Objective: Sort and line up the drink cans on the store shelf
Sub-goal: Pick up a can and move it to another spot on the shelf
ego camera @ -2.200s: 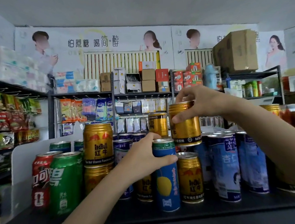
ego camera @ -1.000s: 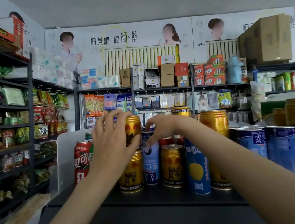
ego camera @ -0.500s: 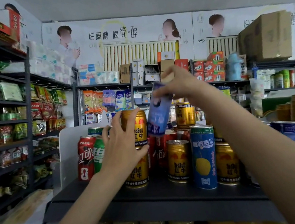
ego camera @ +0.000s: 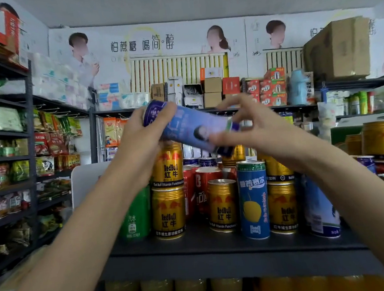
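Holding blue can (ego camera: 191, 128) sideways above shelf (ego camera: 218, 245): left hand (ego camera: 144, 138) wraps one end, right hand (ego camera: 252, 128) pinches other, likely handover.

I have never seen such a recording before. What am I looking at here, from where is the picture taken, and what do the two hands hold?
There is no machine here. A person wears a wide-angle camera on the head, so you see that person's own arms reaching forward in a small store. The left hand and the right hand together hold one blue can with a portrait, tilted almost on its side in the air above the shelf. The left hand grips one end; the right hand's fingers pinch the other end. On the dark shelf stand gold Red Bull cans, some stacked two high, a tall blue can with a yellow fruit, red cola cans and a green can. The picture is slightly blurred.
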Available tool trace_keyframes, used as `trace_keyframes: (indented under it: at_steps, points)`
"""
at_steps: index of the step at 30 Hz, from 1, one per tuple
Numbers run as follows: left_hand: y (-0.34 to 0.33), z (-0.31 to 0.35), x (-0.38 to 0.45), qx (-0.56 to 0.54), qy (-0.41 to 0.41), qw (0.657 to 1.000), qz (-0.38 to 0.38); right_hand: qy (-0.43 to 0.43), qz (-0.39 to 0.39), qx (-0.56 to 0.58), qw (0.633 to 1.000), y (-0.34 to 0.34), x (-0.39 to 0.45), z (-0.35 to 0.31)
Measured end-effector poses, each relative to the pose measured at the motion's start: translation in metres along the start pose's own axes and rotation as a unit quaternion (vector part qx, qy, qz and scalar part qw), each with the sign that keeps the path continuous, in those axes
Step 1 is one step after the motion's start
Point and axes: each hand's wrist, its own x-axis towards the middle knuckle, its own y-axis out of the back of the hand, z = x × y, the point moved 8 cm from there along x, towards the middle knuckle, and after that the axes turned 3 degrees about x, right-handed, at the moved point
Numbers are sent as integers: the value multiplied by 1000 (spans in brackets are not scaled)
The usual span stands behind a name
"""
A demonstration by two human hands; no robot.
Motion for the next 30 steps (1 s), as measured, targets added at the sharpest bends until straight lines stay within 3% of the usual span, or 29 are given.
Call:
trace_keyframes:
  at_steps: [2, 5, 7, 11, 19, 25, 27, 30]
  points:
    - [-3, 12, 3, 148, -54, 987, -32, 6, -82, -96, 992, -16, -2, 4]
    - [-25, 12, -2, 402, -130, 901, -103, 23, -47, -114, 992, -7, 12, 9]
    - [-34, 0, -8, 477, -144, 856, -139, 14, -49, -195, 979, -7, 26, 17]
    - [-40, -22, -20, 510, -167, 831, -148, -23, -146, -323, 935, -37, 42, 44]
    - [-48, -47, -35, 587, -229, 768, -116, -8, -137, -489, 861, -60, 42, 54]
    - [-57, -48, -37, 687, -308, 652, -89, -35, -166, -484, 858, -55, 45, 64]
    - [-53, -52, -32, 704, -305, 636, -82, -41, -178, -445, 876, -53, 49, 65]
    - [-48, -51, -29, 699, -306, 640, -86, -51, -160, -356, 919, -41, 59, 63]
